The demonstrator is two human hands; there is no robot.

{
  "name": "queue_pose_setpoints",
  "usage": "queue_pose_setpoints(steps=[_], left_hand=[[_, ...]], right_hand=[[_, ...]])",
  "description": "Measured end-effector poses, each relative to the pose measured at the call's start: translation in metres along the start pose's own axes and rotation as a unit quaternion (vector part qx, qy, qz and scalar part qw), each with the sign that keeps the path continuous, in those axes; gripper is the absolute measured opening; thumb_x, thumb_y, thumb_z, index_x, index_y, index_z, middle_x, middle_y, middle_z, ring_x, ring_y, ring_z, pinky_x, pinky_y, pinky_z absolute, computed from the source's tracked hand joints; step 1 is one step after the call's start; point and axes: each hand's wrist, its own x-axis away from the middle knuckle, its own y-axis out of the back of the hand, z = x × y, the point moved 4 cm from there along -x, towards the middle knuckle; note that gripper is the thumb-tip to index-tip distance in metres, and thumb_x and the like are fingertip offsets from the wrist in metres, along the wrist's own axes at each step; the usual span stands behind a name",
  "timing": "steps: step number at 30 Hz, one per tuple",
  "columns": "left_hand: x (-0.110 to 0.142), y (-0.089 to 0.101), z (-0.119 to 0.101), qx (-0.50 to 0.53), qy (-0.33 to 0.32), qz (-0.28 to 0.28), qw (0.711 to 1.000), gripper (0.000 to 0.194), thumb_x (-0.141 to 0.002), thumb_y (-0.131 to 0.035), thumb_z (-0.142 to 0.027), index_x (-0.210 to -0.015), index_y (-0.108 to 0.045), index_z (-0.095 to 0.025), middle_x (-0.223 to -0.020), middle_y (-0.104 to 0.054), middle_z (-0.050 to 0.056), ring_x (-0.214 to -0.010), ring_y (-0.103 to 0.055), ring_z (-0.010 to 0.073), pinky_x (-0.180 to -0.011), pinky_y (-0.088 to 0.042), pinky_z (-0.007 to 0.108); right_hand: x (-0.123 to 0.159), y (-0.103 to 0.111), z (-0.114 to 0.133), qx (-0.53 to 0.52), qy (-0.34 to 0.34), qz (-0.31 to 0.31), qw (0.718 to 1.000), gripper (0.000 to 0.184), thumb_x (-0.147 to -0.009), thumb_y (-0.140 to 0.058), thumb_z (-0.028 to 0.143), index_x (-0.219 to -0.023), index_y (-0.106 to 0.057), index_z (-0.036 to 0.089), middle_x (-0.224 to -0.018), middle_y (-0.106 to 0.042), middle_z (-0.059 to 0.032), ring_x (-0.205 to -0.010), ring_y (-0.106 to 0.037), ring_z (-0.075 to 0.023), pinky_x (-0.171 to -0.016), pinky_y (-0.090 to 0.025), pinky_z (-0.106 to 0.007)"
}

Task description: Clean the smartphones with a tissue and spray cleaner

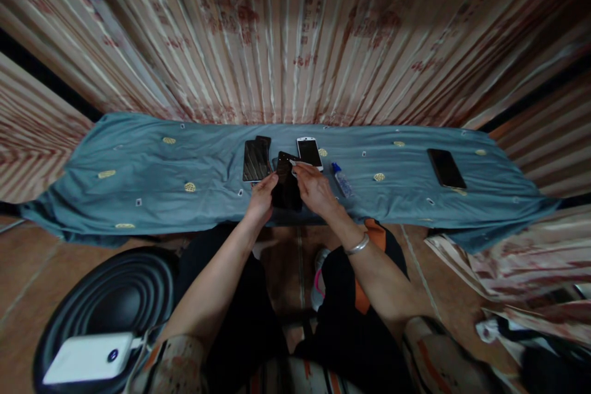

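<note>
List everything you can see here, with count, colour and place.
held phone: one, black, between the hands
white scrap: one, right fingertips
dark phones: at least two, overlapping, left
white phone: one, dark screen, beyond the hands
bottle: one, clear, blue cap, right of hands
far phone: one, black, far right
cloth: one, teal, patterned, under the phones
curtains: beige and red, around
round ringed object: one, black, lower left
power bank: one, white, on it
floor: brown tiles
bracelet: one, silver, right wrist
left hand, right hand: bare, centre
</note>
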Motion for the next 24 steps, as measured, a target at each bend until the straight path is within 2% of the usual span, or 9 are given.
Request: queue_pose_setpoints(steps=[6,14,17,24], left_hand=[[0.0012,-0.0014,-0.0057,0.008,-0.013,0.017,1.000,0.043,-0.055,-0.092,-0.041,-0.087,-0.078,-0.015,-0.088,-0.080,0.009,-0.114,-0.069,0.0320,-0.104,-0.050,0.044],[-0.0019,0.0013,-0.0008,0.004,-0.011,0.018,1.000,0.038,-0.061,-0.089,-0.039,-0.088,-0.078,-0.015,-0.091,-0.080,0.008,-0.115,-0.069,0.0291,-0.109,-0.046,0.042],[-0.0025,0.0023,-0.0022,0.003,-0.016,0.015,1.000,0.038,-0.062,-0.088,-0.039,-0.089,-0.078,-0.015,-0.092,-0.080,0.008,-0.115,-0.069,0.0293,-0.108,-0.047,0.042],[-0.0003,-0.0007,-0.0061,0.009,-0.017,0.017,1.000,0.044,-0.058,-0.090,-0.042,-0.090,-0.078,-0.015,-0.092,-0.080,0.009,-0.115,-0.069,0.0310,-0.105,-0.049,0.044]], right_hand=[[-0.0002,-0.0045,0.0028,0.008,0.013,0.006,1.000,0.038,-0.095,-0.042,0.009,-0.125,-0.065,0.013,-0.129,-0.067,-0.0164,-0.128,-0.059,-0.0255,-0.115,-0.045,-0.046],[0.0006,-0.0012,0.0000,0.001,0.009,0.000,1.000,0.040,-0.096,-0.040,0.010,-0.127,-0.064,0.016,-0.132,-0.066,-0.0151,-0.129,-0.058,-0.0253,-0.115,-0.045,-0.049],[0.0011,-0.0014,0.0026,0.012,0.014,0.005,1.000,0.038,-0.096,-0.041,0.010,-0.125,-0.065,0.013,-0.130,-0.067,-0.0167,-0.127,-0.059,-0.0262,-0.113,-0.047,-0.048],[0.0003,-0.0023,0.0066,0.024,0.017,0.009,1.000,0.037,-0.095,-0.042,0.008,-0.122,-0.066,0.013,-0.127,-0.069,-0.0162,-0.122,-0.063,-0.0255,-0.110,-0.050,-0.045]])
